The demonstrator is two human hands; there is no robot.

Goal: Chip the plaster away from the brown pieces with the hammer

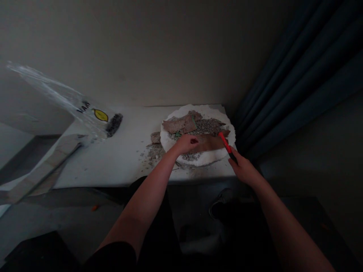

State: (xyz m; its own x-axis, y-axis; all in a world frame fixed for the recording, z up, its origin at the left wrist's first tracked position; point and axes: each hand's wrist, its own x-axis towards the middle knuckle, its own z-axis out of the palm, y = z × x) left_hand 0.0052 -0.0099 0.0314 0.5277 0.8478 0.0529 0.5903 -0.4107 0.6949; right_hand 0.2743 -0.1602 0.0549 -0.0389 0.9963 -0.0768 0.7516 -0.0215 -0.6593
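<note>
My right hand [241, 167] is closed round the black grip of a slim red tool [224, 142]. The tool's kind is hard to make out in the dim light; its red end lies over the right part of a flat brown strip [211, 143]. At the left end of this strip, my left hand [187, 144] has its fingers curled in against it. Under the strip is a white round slab [204, 161] with a rough edge. Behind the strip, grey crumbled bits [208, 125] and a torn brownish sheet [178, 124] lie on the slab.
Loose crumbs [155, 152] are scattered left of the slab on the white table [127, 162]. A clear plastic bag [82, 109] with a yellow lemon print stands farther left, near a long pale strip [42, 172]. A dark blue curtain [297, 75] hangs at the right.
</note>
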